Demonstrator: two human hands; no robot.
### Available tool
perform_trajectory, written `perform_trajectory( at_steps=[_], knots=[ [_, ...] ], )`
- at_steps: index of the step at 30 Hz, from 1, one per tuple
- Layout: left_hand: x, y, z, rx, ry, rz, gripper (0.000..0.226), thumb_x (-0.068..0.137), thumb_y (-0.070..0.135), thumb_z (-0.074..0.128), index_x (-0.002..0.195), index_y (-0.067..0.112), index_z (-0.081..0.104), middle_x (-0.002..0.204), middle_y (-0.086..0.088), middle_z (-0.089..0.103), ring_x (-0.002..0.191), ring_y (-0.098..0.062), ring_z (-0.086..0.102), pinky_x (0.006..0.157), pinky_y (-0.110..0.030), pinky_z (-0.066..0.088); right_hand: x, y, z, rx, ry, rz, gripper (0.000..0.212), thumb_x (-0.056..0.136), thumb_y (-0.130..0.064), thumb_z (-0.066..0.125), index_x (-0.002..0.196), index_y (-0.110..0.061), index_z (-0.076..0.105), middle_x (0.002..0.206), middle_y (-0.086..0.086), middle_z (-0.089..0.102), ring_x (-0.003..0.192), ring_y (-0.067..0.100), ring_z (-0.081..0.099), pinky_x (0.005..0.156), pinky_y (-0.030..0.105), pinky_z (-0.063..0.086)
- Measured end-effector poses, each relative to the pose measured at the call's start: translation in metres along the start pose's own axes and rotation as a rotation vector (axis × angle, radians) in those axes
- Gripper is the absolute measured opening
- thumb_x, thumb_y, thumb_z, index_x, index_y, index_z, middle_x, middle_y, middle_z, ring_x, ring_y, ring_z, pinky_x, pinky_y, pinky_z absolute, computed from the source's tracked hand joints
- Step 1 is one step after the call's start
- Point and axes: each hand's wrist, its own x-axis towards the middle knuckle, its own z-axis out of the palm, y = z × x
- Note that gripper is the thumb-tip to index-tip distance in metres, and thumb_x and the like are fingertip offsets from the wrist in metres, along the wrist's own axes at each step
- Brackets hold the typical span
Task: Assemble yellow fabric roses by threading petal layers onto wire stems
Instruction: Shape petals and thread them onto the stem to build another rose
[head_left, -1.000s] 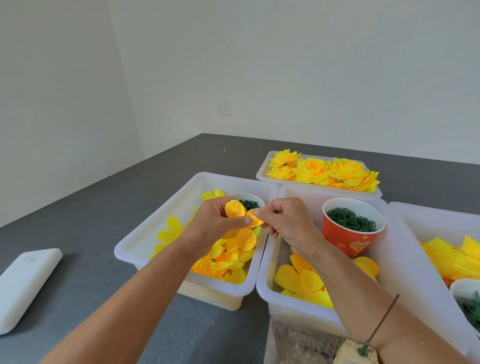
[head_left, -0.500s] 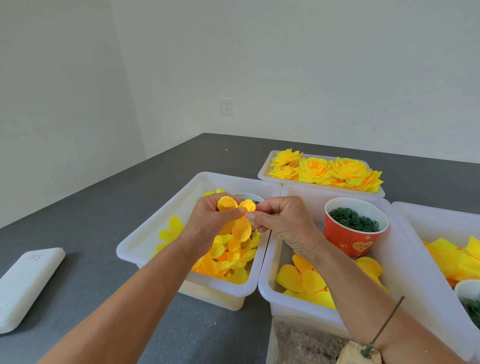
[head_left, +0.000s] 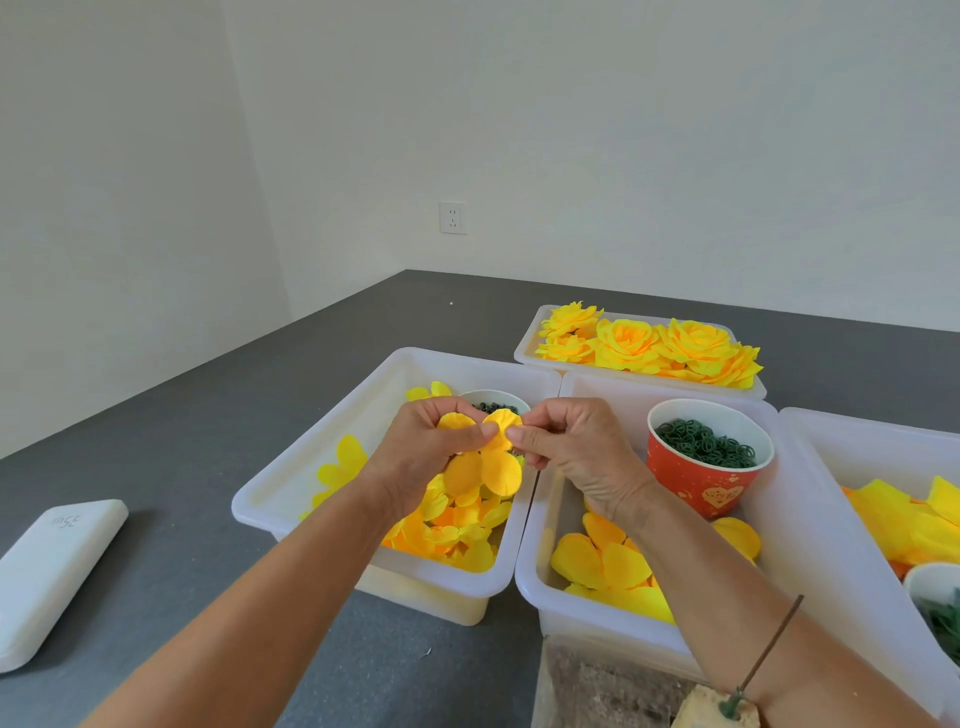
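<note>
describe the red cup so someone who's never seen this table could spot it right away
Start at the tray of finished yellow roses at the back of the grey table. In the white bin just in front of it stands the red cup, filled with small dark green rings. The other cups in view are white.

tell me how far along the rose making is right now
Done: several finished yellow roses fill the far tray. In hand: the left hand and right hand pinch one petal layer between them over the left bin; it is not on a stem yet. Left: loose petals remain in the bins, green rings fill the red cup, and a wire stem stands bare.
</note>
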Motion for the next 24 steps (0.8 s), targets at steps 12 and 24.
perform_trajectory(
  at_steps=[12, 24],
  knots=[
    [0.004, 0.002, 0.0, -0.195, 0.006, -0.043, 0.004, 0.076, 0.011, 0.068, 0.073, 0.011, 0.068, 0.067, -0.009, 0.067, 0.056, -0.019, 0.062, 0.05, -0.023, 0.049, 0.0, -0.001, 0.007, 0.133, -0.043, -0.011, 0.011, 0.085, -0.015, 0.066, 0.077, -0.007, 0.07, 0.061, 0.001, 0.067, 0.054, 0.008, 0.061, 0.054, 0.018, 0.049],
    [0.006, -0.006, 0.004, -0.002, 0.074, 0.074, 0.027, 0.064, 0.007, 0.073, 0.089, 0.013, 0.064, 0.081, -0.01, 0.066, 0.069, -0.018, 0.057, 0.062, -0.029, 0.045, 0.002, 0.002, 0.004, -0.213, 0.044, 0.013, 0.012, 0.083, -0.01, 0.07, 0.072, -0.015, 0.067, 0.062, -0.003, 0.065, 0.05, 0.002, 0.063, 0.049, 0.015, 0.05]
  ],
)
